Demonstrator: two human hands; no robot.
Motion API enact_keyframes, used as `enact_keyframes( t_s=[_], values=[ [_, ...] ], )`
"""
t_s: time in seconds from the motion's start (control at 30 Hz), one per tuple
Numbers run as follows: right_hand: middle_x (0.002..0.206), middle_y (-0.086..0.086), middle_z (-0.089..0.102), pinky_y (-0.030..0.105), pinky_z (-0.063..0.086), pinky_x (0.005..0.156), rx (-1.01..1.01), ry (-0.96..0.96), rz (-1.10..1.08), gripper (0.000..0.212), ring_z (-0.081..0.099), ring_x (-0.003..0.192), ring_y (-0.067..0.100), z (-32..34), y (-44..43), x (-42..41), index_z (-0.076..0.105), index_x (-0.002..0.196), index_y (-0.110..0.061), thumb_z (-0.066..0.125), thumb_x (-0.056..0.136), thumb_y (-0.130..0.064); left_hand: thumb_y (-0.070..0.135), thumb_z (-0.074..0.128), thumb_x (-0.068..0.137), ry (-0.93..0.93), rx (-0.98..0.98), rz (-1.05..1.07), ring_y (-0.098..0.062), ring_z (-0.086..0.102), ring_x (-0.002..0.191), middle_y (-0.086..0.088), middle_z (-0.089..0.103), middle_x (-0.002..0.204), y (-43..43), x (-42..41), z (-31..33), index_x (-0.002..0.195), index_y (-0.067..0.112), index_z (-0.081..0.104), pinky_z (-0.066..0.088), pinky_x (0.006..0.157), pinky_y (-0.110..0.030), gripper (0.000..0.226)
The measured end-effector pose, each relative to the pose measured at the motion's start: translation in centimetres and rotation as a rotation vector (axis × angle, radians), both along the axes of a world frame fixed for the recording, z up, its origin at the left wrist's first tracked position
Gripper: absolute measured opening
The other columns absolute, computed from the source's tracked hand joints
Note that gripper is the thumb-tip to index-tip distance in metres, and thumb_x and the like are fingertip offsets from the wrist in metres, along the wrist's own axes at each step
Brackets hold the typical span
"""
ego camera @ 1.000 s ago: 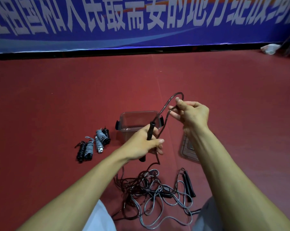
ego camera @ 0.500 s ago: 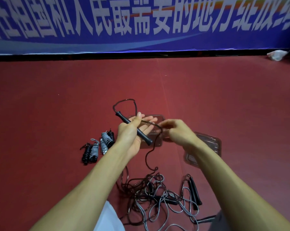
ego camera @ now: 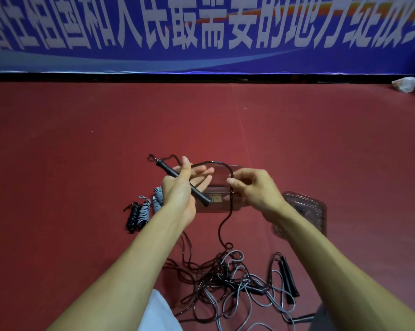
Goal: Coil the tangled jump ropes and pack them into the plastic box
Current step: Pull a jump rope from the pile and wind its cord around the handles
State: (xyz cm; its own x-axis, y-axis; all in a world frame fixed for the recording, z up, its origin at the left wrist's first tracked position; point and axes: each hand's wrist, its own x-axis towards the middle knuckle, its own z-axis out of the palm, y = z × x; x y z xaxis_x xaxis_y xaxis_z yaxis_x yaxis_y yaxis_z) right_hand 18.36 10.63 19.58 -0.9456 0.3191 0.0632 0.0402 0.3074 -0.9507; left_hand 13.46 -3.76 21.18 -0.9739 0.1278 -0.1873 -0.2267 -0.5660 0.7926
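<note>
Left hand (ego camera: 180, 189) pins one black handle (ego camera: 200, 196) across its palm under the thumb, seemingly as a winding core, while right hand (ego camera: 255, 191) pinches the cord (ego camera: 212, 161) to guide it, both above the plastic box (ego camera: 219, 207); tangled jump ropes (ego camera: 225, 278) lie on the floor.

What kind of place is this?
Probably an indoor sports hall or gym: a wide red floor like sports matting, a long blue banner with big white characters along the wall, and tangled jump ropes lying on the floor.
</note>
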Motion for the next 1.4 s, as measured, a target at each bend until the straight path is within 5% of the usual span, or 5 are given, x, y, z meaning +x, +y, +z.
enact_keyframes(
  t_s=[0.37,0.53,0.83,1.23,1.4],
  values=[
    [0.078,0.014,0.069,0.026,0.054,0.048,-0.504,0.329,-0.371,0.004,0.072,0.063,0.022,2.4,1.3,0.5,0.061,0.090,-0.004,0.061,0.094,-0.006,0.019,0.057,0.098,0.530,-0.921,-0.436,-0.013,0.064,0.078,-0.004,0.067,0.090,0.4,0.5,-2.5,0.103,0.018,0.069,0.058,0.066,-0.028,0.014],
    [0.075,0.015,0.064,0.029,0.058,0.052,-0.818,0.387,-0.460,0.007,0.071,0.061,0.023,3.2,2.0,0.9,0.054,0.090,-0.004,0.058,0.095,-0.002,0.017,0.060,0.096,0.611,-1.028,-0.508,-0.010,0.066,0.073,0.002,0.068,0.084,1.0,1.1,-2.8,0.112,0.015,0.071,0.058,0.063,-0.028,0.020],
    [0.079,0.016,0.062,0.031,0.061,0.063,-0.978,0.372,-0.476,0.008,0.071,0.059,0.021,3.1,3.0,1.0,0.051,0.103,0.003,0.052,0.098,-0.003,0.018,0.057,0.097,0.480,-0.815,-0.434,-0.021,0.068,0.063,-0.009,0.066,0.076,2.9,1.9,-2.7,0.080,0.013,0.061,0.058,0.058,-0.027,0.019],
    [0.090,0.010,0.068,0.021,0.051,0.058,-0.205,-0.149,0.151,0.033,0.063,0.070,0.014,1.2,0.6,1.1,0.064,0.103,-0.005,0.046,0.085,0.016,0.021,0.050,0.101,0.203,-0.104,-0.092,-0.017,0.068,0.060,0.000,0.061,0.061,1.4,1.8,1.9,0.087,0.011,0.053,0.056,0.056,-0.031,0.018],
    [0.087,0.014,0.065,0.036,0.051,0.075,0.008,-0.188,0.366,0.012,0.057,0.075,0.019,0.2,-0.8,0.9,0.064,0.087,-0.013,0.057,0.095,-0.007,0.022,0.053,0.099,-0.003,0.190,-0.017,-0.018,0.072,0.068,-0.009,0.063,0.081,-0.1,0.8,2.1,0.087,0.009,0.053,0.059,0.062,-0.029,0.018]
  ],
)
